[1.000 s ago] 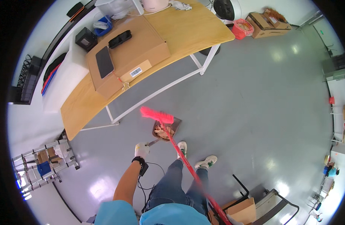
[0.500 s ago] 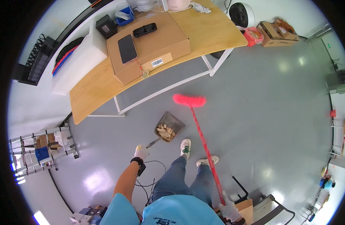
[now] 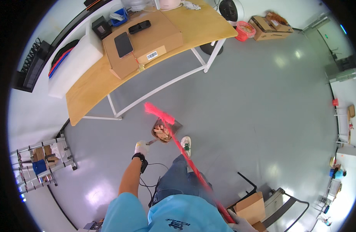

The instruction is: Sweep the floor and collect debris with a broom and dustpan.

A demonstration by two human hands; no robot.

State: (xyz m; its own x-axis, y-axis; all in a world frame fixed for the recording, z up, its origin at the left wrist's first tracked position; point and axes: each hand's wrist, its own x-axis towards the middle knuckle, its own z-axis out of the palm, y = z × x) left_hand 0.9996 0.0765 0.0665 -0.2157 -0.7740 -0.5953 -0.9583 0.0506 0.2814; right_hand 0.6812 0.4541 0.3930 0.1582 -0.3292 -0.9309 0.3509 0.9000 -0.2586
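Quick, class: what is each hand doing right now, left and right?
Left hand: closed on the dustpan handle.
Right hand: closed around the red broom handle, at the lower edge.

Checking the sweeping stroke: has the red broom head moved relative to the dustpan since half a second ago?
Yes. The broom head swung left, from the right of the dustpan to just above its left edge.

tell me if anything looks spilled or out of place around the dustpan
Nothing stands out. The dustpan, held by the gloved left hand, keeps its brown scraps inside, and the grey floor around the red broom shows no spill.
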